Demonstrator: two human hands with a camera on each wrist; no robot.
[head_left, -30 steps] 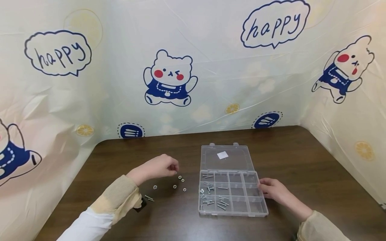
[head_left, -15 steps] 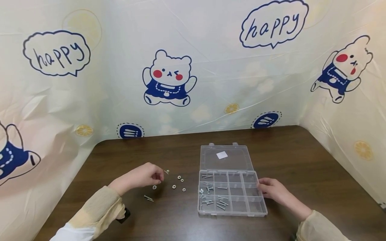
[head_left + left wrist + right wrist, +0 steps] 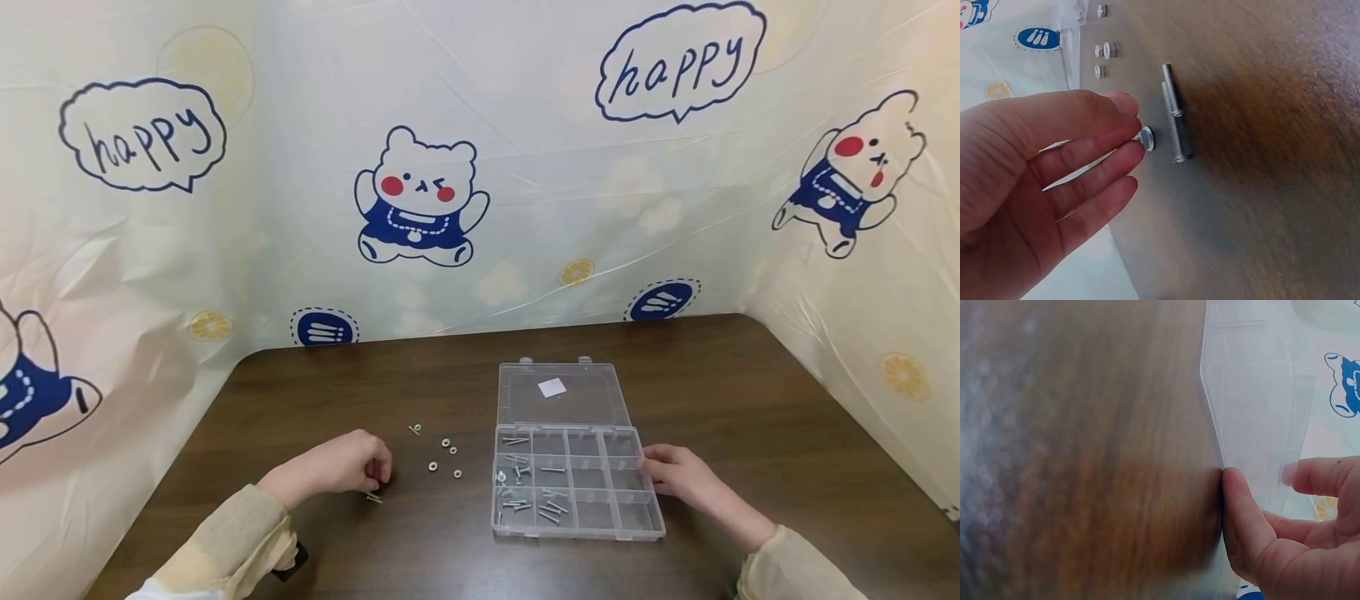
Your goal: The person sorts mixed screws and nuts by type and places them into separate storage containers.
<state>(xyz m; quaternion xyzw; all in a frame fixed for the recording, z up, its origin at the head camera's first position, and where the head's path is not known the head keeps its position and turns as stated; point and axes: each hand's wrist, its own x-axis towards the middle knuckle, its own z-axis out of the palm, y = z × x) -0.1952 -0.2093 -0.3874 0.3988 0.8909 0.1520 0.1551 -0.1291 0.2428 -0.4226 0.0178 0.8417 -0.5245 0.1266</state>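
My left hand (image 3: 337, 462) hovers low over the table's left side, fingers loosely bent, with nothing seen between them. Just past its fingertips in the left wrist view lies a flanged nut (image 3: 1148, 139), beside two screws (image 3: 1175, 119). In the head view the hand partly covers these screws (image 3: 373, 498). My right hand (image 3: 678, 473) grips the right wall of a clear compartment box (image 3: 637, 521), thumb low on the side and a finger at the rim (image 3: 1291, 474). Screws (image 3: 553, 508) lie in several left compartments; a washer-like piece (image 3: 502, 477) sits at the left.
Several loose nuts (image 3: 432, 467) are scattered between my left hand and the box. Farther back lies a small screw with a nut (image 3: 416, 429). The box's lid (image 3: 562, 404) lies folded back, a white label (image 3: 552, 387) on it. Patterned cloth hangs behind the table (image 3: 705, 358).
My left hand has moved left and nearer to me, uncovering the small screw and nut at the back and covering the nut by the two screws. My right hand stays on the box.
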